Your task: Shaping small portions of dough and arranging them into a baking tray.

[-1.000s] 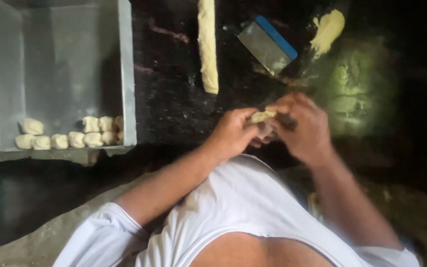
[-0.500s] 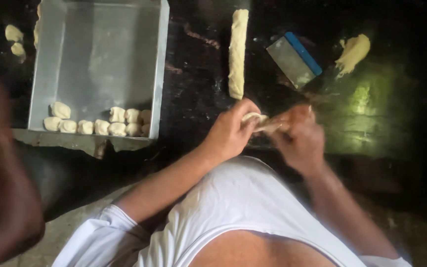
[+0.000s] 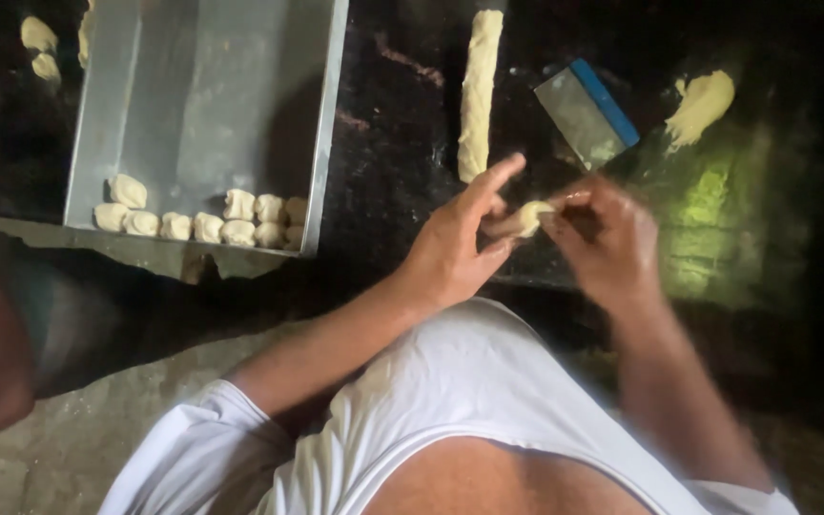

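Near the centre of the frame, the left hand (image 3: 455, 243) and right hand (image 3: 607, 238) pinch a small dough piece (image 3: 529, 217) between their fingertips. Light, even pressure should shape it like the pieces in the metal tray (image 3: 321, 143), upper left.
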